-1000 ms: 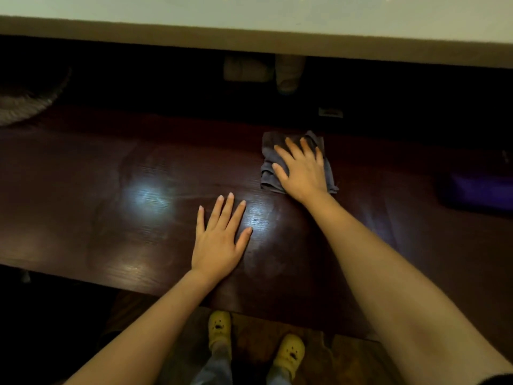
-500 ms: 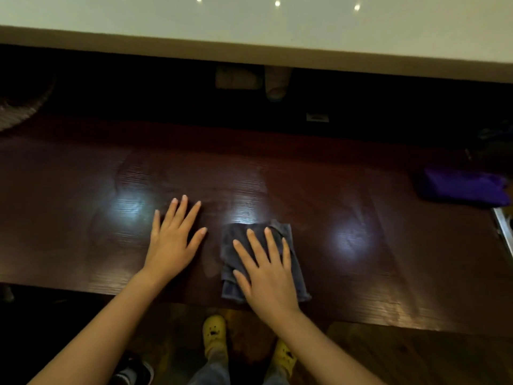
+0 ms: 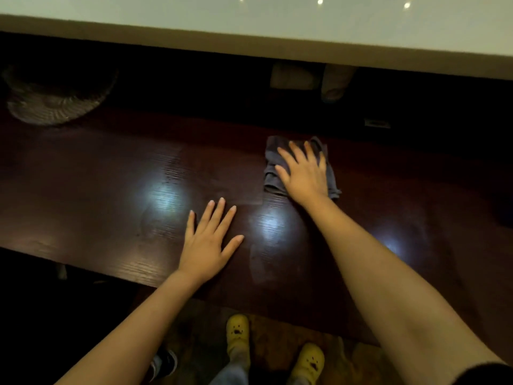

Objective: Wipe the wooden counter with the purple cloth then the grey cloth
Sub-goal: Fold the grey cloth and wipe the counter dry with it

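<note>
The dark wooden counter [image 3: 97, 190] runs across the view, glossy with light spots. The folded grey cloth [image 3: 271, 162] lies toward its far edge, right of centre. My right hand [image 3: 304, 173] presses flat on the cloth with fingers spread, covering most of it. My left hand [image 3: 208, 243] rests flat and empty on the bare wood nearer me, fingers apart, a hand's width left of the cloth. The purple cloth cannot be made out; only a dark shape [image 3: 506, 212] shows at the right edge.
A round wire-grille object [image 3: 55, 101] sits at the far left of the counter. A pale raised ledge [image 3: 249, 29] overhangs the back. A small plate [image 3: 377, 123] is set in the dark back strip. My yellow shoes [image 3: 237, 332] show below the near edge.
My right hand has pushed the grey cloth from the near edge out toward the far side of the counter. My left hand stays flat on the wood.
</note>
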`<state>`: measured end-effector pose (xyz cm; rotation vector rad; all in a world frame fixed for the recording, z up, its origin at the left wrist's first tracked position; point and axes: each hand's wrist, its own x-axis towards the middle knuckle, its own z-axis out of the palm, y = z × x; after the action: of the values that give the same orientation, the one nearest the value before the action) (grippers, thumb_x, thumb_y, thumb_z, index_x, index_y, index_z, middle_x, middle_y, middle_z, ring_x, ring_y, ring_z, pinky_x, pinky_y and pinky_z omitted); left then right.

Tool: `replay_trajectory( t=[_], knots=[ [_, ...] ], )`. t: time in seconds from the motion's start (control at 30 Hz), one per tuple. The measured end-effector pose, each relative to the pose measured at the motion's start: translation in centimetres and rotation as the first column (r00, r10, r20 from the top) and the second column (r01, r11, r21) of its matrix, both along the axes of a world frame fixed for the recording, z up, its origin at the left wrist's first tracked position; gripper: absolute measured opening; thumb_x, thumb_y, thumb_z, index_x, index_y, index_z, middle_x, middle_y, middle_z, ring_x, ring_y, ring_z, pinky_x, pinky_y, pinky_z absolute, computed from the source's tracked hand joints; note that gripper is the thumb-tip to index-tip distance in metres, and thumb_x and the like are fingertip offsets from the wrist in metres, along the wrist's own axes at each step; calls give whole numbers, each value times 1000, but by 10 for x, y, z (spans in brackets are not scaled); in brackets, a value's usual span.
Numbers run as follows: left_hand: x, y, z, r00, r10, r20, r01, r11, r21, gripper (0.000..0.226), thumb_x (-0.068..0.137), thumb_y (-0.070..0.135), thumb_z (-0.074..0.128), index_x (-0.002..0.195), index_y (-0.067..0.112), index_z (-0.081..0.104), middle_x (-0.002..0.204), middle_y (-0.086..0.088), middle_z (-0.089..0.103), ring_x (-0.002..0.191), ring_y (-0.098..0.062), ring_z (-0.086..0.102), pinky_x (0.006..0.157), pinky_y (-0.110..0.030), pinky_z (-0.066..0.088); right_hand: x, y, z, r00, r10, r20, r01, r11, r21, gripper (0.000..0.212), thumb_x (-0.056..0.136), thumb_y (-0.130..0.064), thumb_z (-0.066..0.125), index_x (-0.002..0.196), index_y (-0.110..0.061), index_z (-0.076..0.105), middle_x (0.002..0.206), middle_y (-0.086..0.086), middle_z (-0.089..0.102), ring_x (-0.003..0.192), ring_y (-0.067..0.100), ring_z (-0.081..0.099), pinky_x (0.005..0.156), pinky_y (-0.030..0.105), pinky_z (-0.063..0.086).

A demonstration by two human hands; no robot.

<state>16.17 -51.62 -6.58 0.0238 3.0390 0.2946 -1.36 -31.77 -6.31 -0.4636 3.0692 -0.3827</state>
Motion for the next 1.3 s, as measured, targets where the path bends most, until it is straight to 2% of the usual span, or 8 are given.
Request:
replay_trajectory(
  t=[0.2, 0.37, 0.5, 0.67, 0.8, 0.97, 1.1, 1.3],
  knots=[
    [-2, 1, -1, 1000, 0, 15, -1, 999, 42, 70, 83, 65, 12, 145, 33, 7, 153, 8, -4, 142, -10, -10, 115, -47, -6, 85, 1, 0, 1000, -11, -14, 11, 1000, -28, 51, 92, -46, 33, 138, -27, 42, 150, 1, 38, 142, 28, 25, 115, 52, 18],
    [-4, -13, 5, 999, -4, 43, -7, 968, 249, 72, 81, 61, 14, 145, 29, 15, 156, 6, 7, 140, -5, -7, 114, -37, -7, 185, -15, 0, 998, 65, -11, -65, 998, 19, 53, 88, -47, 37, 138, -31, 39, 148, -1, 41, 141, 26, 28, 111, 49, 16],
    [9, -48, 4, 1000, 21, 8, -22, 992, 127, 78, 80, 71, 6, 144, 28, 17, 155, 3, 12, 141, -9, -2, 115, -38, -1, 213, -42, 1, 988, 153, -4, -153, 986, 69, 55, 88, -48, 36, 140, -31, 35, 149, -1, 39, 140, 28, 20, 108, 51, 17],
    [31, -83, 2, 994, 113, 14, -113, 993, 29, 78, 80, 72, -2, 144, 31, 17, 155, 2, 7, 143, -15, 0, 114, -46, 1, 176, -79, 1, 946, 323, -24, -320, 944, 81, 52, 88, -49, 35, 137, -32, 40, 146, -3, 44, 138, 31, 33, 111, 55, 22],
    [42, -105, 4, 976, 218, 11, -218, 974, 54, 81, 79, 73, -2, 144, 29, 16, 155, 1, 6, 143, -15, -2, 115, -45, 1, 111, -121, 5, 956, 290, 30, -291, 956, 39, 50, 87, -48, 35, 130, -30, 51, 139, -2, 52, 132, 32, 42, 104, 58, 34],
    [50, -113, -2, 980, 196, 30, -196, 981, 13, 76, 85, 66, 1, 144, 22, 19, 155, -9, 15, 143, -23, 5, 115, -47, 9, 44, -176, 7, 959, 263, 109, -264, 964, 0, 51, 96, -46, 32, 144, -30, 29, 157, -2, 22, 146, 29, 8, 114, 55, 4],
    [51, -111, -7, 984, 176, 20, -176, 984, -10, 72, 87, 63, 1, 145, 21, 15, 155, -7, 11, 143, -22, 2, 115, -46, 5, 30, -194, 7, 969, 220, 110, -221, 975, -9, 52, 97, -46, 31, 146, -30, 26, 158, -2, 16, 146, 29, 3, 114, 54, 0],
    [43, -107, 6, 942, 336, 12, -313, 863, 396, 79, 80, 56, 12, 144, 11, 19, 149, 4, 16, 137, -7, 5, 112, -26, -4, 95, -178, 10, 940, 331, 78, -330, 944, -24, 50, 88, -47, 33, 130, -28, 52, 143, 0, 48, 137, 30, 35, 110, 55, 25]
  ],
)
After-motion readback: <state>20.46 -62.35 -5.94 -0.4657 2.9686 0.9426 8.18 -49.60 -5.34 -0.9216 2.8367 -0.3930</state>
